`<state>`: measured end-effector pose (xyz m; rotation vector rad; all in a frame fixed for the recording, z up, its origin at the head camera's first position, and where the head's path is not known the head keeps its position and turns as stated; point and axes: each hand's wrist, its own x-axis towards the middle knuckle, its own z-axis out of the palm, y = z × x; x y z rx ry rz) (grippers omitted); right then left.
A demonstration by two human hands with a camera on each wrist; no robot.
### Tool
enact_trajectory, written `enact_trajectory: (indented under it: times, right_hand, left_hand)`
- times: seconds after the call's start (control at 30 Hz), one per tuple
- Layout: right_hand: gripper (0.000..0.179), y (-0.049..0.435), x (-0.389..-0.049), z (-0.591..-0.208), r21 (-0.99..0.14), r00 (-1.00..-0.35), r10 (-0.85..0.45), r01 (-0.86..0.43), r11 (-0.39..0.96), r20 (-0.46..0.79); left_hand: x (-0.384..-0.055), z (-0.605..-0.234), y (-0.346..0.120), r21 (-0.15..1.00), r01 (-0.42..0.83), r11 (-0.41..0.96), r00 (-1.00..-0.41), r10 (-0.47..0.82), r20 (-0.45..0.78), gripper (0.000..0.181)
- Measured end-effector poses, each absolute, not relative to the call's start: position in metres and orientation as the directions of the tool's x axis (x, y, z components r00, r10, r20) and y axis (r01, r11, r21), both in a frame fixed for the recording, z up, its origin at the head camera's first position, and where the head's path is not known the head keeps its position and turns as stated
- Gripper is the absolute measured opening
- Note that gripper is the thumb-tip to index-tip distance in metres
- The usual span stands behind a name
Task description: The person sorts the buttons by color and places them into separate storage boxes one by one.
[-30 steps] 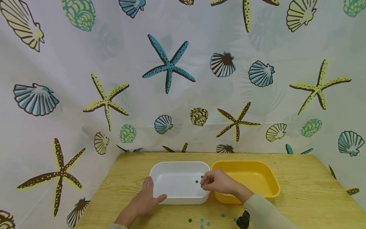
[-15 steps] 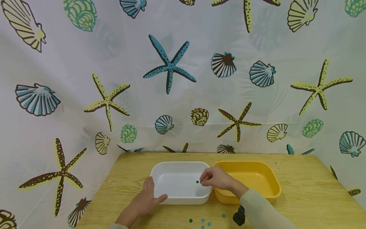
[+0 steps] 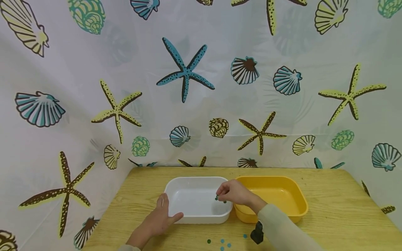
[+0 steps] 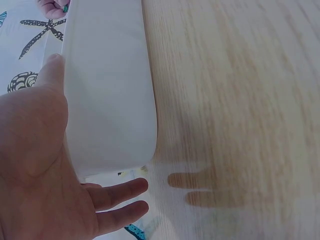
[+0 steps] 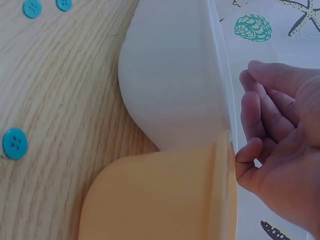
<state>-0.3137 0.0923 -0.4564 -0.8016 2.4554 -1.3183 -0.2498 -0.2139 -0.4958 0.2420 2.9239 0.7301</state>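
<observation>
My left hand (image 3: 158,218) rests at the left end of the white tub (image 3: 198,220) in the head view. Its thumb lies along the rim; in the left wrist view, two straight fingers (image 4: 122,194) extend past the tub's end. Over the tub's right end, my right hand (image 3: 237,192) has thumb and fingertips together. A small green button (image 4: 65,8) shows at those fingertips in the left wrist view. Another dark green button (image 3: 224,202) appears just below the hand in the head view. The right wrist view shows the fingers bent together, the button hidden there.
A yellow tub (image 3: 282,198) stands against the white tub's right side. On the wooden table (image 3: 339,209) in front lie several light blue buttons (image 3: 222,241) and a green button (image 3: 208,241). A shell-patterned cloth (image 3: 204,104) hangs behind and at both sides.
My right hand has shifted slightly left over the white tub, its wrist moving left too and covering one blue button on the table. The left hand has stayed put.
</observation>
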Motion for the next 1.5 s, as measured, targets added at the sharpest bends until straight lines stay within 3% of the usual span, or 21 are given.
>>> enact_trajectory:
  times: [1.5]
  right_hand:
    - [0.016, 0.0822, -0.3217, -0.4586, -0.808, -0.815, -0.578, -0.372, 0.457, 0.049]
  left_hand:
    - [-0.2478, -0.4917, -0.2136, 0.487, 0.120, 0.865, -0.980, 0.183, -0.084, 0.106]
